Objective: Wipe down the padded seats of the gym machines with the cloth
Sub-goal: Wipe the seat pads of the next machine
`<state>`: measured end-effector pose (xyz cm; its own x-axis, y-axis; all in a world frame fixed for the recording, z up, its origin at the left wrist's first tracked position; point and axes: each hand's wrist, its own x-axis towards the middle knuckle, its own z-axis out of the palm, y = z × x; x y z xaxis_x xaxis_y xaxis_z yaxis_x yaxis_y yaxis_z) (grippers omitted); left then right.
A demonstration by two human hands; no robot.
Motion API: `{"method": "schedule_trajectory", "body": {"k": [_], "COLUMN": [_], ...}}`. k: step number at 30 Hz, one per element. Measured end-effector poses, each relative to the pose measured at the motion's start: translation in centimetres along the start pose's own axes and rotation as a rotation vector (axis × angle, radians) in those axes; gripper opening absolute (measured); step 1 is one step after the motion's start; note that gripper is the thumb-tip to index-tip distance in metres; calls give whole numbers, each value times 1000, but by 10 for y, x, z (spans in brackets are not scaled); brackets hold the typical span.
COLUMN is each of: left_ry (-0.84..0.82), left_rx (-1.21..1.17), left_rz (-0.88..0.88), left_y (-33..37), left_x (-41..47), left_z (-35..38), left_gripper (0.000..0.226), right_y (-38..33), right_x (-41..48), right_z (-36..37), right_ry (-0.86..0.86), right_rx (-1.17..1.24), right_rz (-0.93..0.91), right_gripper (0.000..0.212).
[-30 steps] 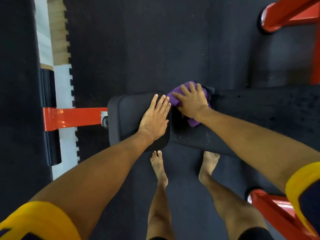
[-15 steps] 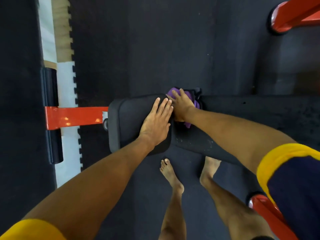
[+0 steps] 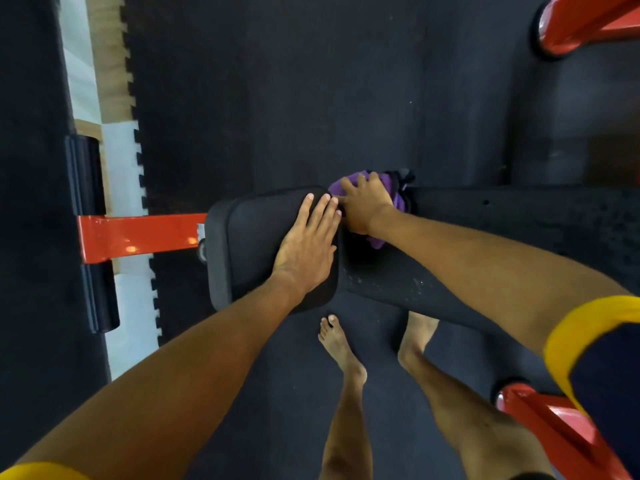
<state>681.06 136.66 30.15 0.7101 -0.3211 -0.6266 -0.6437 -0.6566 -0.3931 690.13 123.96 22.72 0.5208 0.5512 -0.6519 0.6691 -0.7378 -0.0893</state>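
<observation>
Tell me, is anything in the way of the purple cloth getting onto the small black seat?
Yes. The left hand lies flat on the seat, right beside the cloth under the right hand.

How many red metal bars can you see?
3 red bars: one left of the seat pad, one at top right, one at bottom right. More may be hidden.

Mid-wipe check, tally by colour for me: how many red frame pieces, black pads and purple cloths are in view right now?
red frame pieces: 3
black pads: 2
purple cloth: 1
Total: 6
</observation>
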Motion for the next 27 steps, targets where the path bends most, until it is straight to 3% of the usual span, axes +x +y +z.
{"method": "schedule_trajectory", "body": {"k": [4, 8, 13, 19, 25, 27], "left_ry": [12, 7, -7, -18, -28, -19], "left_rx": [5, 5, 23, 39, 26, 40], "left_rz": [-10, -3, 2, -4, -10, -17], "left_y": [0, -1, -1, 0, 0, 1], "left_x": [1, 1, 0, 0, -2, -3], "left_z": [4, 2, -3, -1, -2, -4], "left_gripper": [69, 69, 68, 68, 67, 66], "right_y": [-12, 11, 39, -12, -37, -30], "right_x": [31, -6, -65, -23, -83, -109], "right_z": [-12, 1, 26, 14, 63, 73], "right_ry": [-82, 26, 89, -14, 21, 25], "right_rx": [-39, 28, -87, -125, -182, -171], "right_rz": [-78, -65, -50, 11, -243, -239], "right_gripper": [60, 63, 66, 72, 60, 62]}}
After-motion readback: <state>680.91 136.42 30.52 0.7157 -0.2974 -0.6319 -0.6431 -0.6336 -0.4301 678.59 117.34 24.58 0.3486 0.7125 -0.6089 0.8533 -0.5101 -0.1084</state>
